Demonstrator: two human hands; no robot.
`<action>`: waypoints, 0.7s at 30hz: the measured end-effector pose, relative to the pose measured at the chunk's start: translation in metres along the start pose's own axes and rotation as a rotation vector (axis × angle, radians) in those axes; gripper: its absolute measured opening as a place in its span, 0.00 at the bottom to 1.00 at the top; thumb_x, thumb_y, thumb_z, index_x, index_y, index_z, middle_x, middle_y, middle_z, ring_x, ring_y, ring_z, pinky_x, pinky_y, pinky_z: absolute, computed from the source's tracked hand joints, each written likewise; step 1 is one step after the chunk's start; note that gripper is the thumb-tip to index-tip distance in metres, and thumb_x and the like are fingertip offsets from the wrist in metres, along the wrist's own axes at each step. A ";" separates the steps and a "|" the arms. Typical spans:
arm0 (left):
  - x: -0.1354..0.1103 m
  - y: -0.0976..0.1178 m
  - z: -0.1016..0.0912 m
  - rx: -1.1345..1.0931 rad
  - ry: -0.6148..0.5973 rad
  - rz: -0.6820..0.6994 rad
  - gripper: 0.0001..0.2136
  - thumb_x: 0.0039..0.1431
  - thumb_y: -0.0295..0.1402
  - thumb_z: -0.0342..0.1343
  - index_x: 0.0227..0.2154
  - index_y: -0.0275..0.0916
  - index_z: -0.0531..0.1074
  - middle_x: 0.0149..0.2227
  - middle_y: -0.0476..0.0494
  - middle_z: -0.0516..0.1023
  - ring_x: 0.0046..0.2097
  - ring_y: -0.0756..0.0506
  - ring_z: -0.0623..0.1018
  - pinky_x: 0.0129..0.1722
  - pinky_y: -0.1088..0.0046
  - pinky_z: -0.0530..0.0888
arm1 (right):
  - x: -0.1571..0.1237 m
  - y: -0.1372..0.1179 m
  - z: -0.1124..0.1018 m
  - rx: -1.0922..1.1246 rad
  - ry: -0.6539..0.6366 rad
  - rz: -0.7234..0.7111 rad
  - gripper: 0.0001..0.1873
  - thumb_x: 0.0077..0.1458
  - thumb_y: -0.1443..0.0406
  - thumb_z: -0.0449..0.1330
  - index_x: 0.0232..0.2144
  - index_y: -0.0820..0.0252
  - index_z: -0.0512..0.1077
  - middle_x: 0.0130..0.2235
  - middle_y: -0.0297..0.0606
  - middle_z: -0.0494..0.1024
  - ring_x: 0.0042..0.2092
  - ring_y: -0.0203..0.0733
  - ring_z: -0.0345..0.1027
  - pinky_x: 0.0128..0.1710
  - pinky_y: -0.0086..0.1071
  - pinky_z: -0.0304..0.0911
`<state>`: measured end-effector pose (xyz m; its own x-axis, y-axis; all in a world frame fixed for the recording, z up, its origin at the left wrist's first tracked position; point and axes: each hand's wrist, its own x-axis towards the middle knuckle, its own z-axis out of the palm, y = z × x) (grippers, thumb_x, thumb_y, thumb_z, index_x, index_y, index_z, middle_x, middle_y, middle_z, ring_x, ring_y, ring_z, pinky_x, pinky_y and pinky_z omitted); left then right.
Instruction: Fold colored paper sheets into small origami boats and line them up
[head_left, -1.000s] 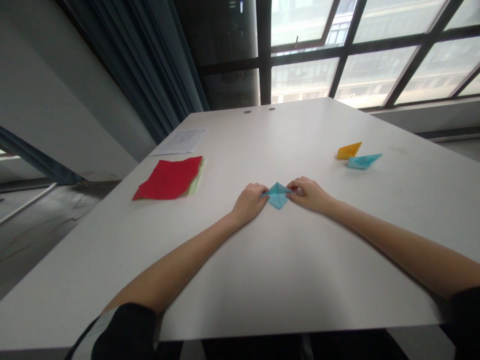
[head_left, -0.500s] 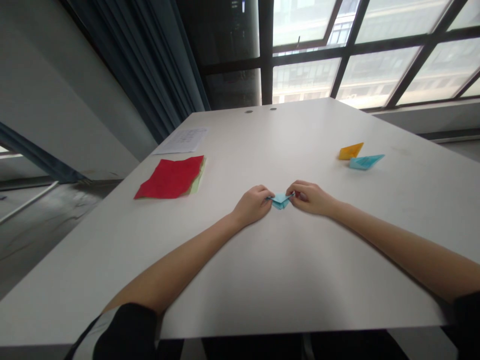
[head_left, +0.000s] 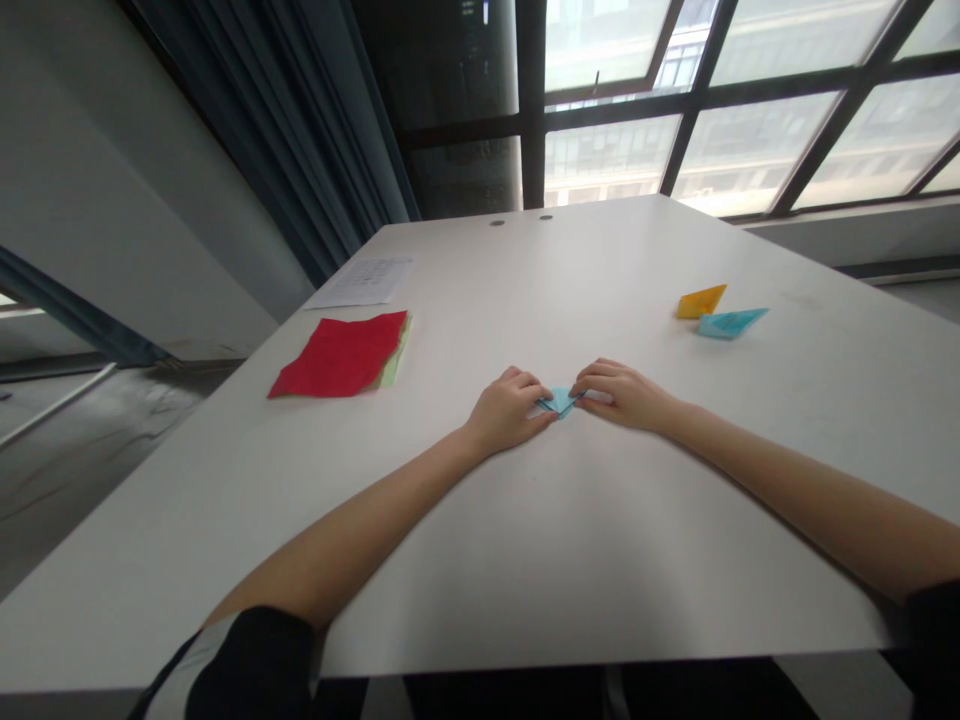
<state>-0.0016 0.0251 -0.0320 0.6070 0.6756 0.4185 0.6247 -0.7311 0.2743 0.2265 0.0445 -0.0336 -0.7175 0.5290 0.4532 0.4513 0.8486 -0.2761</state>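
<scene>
A small piece of folded light-blue paper (head_left: 559, 401) lies between my hands at the middle of the table. My left hand (head_left: 510, 408) pinches its left side, the thumb along the near edge and the fingers above. On the opposite side, my right hand (head_left: 619, 394) grips the right corner between thumb and fingers. The fingertips cover both ends of the paper, so only its middle shows, with a point facing me.
Further right on the white table (head_left: 480, 560) sit a yellow folded paper shape (head_left: 701, 302) and a blue folded paper shape (head_left: 732, 323). At the left lie red paper sheets (head_left: 341, 355) over pale green ones, with a printed sheet (head_left: 361, 281) behind them.
The paper's flap has been lowered and the shape looks flatter. My left thumb has slid right along its near edge, and my right fingers have moved slightly inward over the corner.
</scene>
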 end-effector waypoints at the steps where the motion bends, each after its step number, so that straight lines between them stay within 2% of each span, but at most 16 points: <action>1: 0.000 0.000 0.000 -0.002 -0.003 0.019 0.09 0.53 0.38 0.55 0.35 0.40 0.74 0.36 0.42 0.74 0.42 0.44 0.70 0.43 0.67 0.69 | 0.000 0.000 0.000 -0.004 -0.007 -0.004 0.09 0.56 0.63 0.53 0.35 0.57 0.72 0.34 0.40 0.75 0.38 0.41 0.66 0.39 0.35 0.62; 7: 0.000 -0.001 0.002 -0.064 -0.048 0.135 0.09 0.58 0.34 0.51 0.33 0.39 0.75 0.38 0.42 0.75 0.41 0.47 0.72 0.42 0.69 0.69 | -0.001 0.000 -0.001 -0.072 -0.065 -0.034 0.11 0.57 0.61 0.52 0.34 0.58 0.74 0.32 0.40 0.76 0.36 0.40 0.67 0.40 0.36 0.61; 11: 0.002 0.002 0.001 -0.085 -0.078 0.163 0.08 0.58 0.32 0.49 0.32 0.38 0.74 0.40 0.41 0.76 0.43 0.46 0.72 0.45 0.69 0.69 | 0.001 -0.007 -0.001 -0.099 -0.048 0.033 0.13 0.57 0.62 0.51 0.30 0.59 0.74 0.28 0.39 0.75 0.33 0.40 0.67 0.37 0.34 0.61; 13: 0.003 0.006 0.000 -0.081 -0.090 0.163 0.08 0.58 0.31 0.49 0.32 0.38 0.73 0.41 0.41 0.76 0.43 0.46 0.72 0.46 0.68 0.69 | 0.002 -0.011 0.000 -0.088 -0.021 0.079 0.12 0.57 0.62 0.52 0.29 0.59 0.74 0.28 0.39 0.75 0.33 0.40 0.67 0.36 0.34 0.61; 17: 0.005 0.012 0.001 -0.055 -0.085 0.131 0.08 0.58 0.33 0.49 0.30 0.38 0.72 0.41 0.41 0.76 0.43 0.46 0.72 0.46 0.67 0.69 | 0.003 -0.013 0.001 -0.037 0.018 0.168 0.10 0.54 0.63 0.55 0.36 0.59 0.74 0.30 0.39 0.76 0.34 0.40 0.68 0.36 0.34 0.63; 21: 0.006 0.016 0.006 0.009 -0.061 0.060 0.10 0.60 0.35 0.47 0.29 0.38 0.71 0.39 0.42 0.75 0.43 0.45 0.71 0.45 0.67 0.69 | 0.002 -0.009 0.003 -0.029 -0.006 0.159 0.11 0.55 0.62 0.55 0.37 0.59 0.75 0.33 0.41 0.75 0.37 0.42 0.68 0.39 0.35 0.63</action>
<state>0.0151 0.0175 -0.0307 0.6718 0.6355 0.3806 0.5907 -0.7696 0.2424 0.2193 0.0379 -0.0325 -0.6388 0.6566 0.4010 0.5744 0.7538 -0.3193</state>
